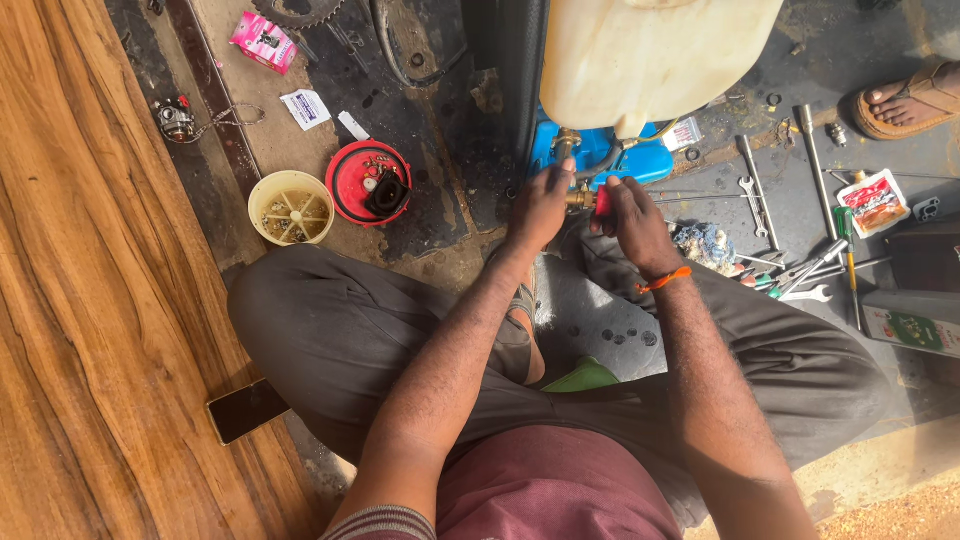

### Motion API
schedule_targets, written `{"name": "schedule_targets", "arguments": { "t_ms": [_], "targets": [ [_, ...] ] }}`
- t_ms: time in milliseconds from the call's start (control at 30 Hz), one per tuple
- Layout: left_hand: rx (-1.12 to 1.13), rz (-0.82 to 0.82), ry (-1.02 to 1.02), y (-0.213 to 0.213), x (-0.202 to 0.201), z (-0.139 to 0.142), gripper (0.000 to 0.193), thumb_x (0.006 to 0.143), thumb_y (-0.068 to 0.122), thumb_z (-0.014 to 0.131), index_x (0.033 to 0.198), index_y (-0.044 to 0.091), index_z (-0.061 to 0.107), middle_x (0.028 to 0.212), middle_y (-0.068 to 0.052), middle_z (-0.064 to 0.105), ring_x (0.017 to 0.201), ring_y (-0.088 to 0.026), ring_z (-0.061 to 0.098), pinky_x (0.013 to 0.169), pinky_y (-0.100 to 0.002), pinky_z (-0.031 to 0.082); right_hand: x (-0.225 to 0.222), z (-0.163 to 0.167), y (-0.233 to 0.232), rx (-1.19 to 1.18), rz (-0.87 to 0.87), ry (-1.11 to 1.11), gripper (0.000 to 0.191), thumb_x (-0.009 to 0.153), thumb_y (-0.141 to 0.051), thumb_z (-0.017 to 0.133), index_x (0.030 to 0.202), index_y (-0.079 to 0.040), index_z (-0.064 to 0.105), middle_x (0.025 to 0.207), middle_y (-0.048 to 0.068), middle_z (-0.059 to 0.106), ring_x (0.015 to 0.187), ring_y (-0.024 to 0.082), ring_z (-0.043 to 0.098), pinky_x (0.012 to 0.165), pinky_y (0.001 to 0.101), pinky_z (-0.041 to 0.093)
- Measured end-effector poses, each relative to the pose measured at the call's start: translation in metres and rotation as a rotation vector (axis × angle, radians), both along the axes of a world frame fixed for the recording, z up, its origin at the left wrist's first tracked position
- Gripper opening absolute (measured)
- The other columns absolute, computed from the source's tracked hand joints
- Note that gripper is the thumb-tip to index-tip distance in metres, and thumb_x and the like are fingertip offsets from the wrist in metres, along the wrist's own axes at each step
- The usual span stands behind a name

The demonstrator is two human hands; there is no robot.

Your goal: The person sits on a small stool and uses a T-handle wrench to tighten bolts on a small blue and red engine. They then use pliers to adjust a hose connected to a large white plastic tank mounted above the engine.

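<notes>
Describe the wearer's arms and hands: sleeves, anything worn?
Both forearms are bare, no gloves. The right hand has an orange thread band around the wrist. The left hand and wrist carry nothing. A striped sleeve cuff shows on the left upper arm.

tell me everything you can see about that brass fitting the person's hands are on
The brass fitting is a small, dull-gold metal piece, mostly hidden between the hands. It sits below the big cream plastic tank, in front of the blue base, and a brass neck rises above it toward the tank. The left hand covers its left side; the right hand holds a red-handled tool against its right end. Its exact shape and any thread are too hidden to tell.
</notes>
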State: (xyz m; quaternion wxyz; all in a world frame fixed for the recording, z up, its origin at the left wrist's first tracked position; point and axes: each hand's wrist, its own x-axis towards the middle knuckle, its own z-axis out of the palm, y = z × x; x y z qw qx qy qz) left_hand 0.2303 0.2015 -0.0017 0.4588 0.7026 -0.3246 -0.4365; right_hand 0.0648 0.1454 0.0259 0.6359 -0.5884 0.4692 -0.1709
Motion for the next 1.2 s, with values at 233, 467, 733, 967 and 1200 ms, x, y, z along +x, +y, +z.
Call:
{"name": "schedule_targets", "arguments": {
  "t_ms": [233, 467, 733, 967, 1200],
  "targets": [
    [0.021, -0.099, -0.542, 0.010, -0.013, 0.038, 0.050, 0.104, 0.055, 0.045, 0.106, 0.009, 0.065, 0.086, -0.018, 0.074, 0.083, -0.040, 0.072, 0.068, -0.052, 0.054, 0.001, -0.067, -0.003, -0.879, 0.137, 0.196, 0.039, 0.115, -0.027, 0.040, 0.128, 0.004, 0.058, 0.093, 0.017, 0.069, 0.073, 0.029, 0.067, 0.060, 0.0368, 0.053],
    [0.042, -0.063, -0.348, 0.004, -0.014, 0.028, 0.055, 0.107, 0.057, 0.044, 0.101, 0.008, 0.066, 0.091, -0.020, 0.073, 0.089, -0.044, 0.069, 0.076, -0.054, 0.054, -0.001, -0.082, 0.015, -0.742, -0.103, 0.423, 0.045, 0.117, -0.030, 0.038, 0.100, -0.001, 0.068, 0.087, 0.019, 0.072, 0.079, 0.037, 0.067, 0.071, 0.0479, 0.050],
    [0.110, -0.206, -0.106, 0.016, -0.015, 0.027, 0.072, 0.098, 0.067, 0.044, 0.104, -0.001, 0.066, 0.093, -0.024, 0.073, 0.087, -0.042, 0.078, 0.078, -0.050, 0.061, -0.003, -0.040, 0.003, 0.295, -0.299, -0.087, 0.044, 0.109, -0.045, 0.046, 0.099, -0.007, 0.065, 0.077, 0.001, 0.063, 0.067, 0.011, 0.055, 0.061, 0.0271, 0.046],
    [0.160, -0.514, -0.218, 0.076, 0.096, 0.168, 0.075, 0.096, 0.066, 0.058, 0.123, -0.003, 0.065, 0.146, -0.013, 0.051, 0.117, -0.033, 0.072, 0.094, -0.044, 0.059, 0.001, -0.047, 0.007, -0.120, -0.116, -0.128, 0.043, 0.110, -0.045, 0.054, 0.092, -0.007, 0.060, 0.075, -0.003, 0.052, 0.068, 0.007, 0.046, 0.060, 0.0258, 0.037],
    [-0.152, -0.330, 0.223, 0.169, 0.155, 0.204, 0.064, 0.109, 0.054, 0.033, 0.135, 0.004, 0.063, 0.125, -0.010, 0.071, 0.122, -0.024, 0.066, 0.110, -0.037, 0.049, 0.008, -0.054, 0.008, 0.453, -0.237, -0.426, 0.044, 0.105, -0.050, 0.048, 0.081, -0.013, 0.056, 0.057, -0.004, 0.037, 0.049, 0.012, 0.036, 0.050, 0.0301, 0.031]
  ]
}}
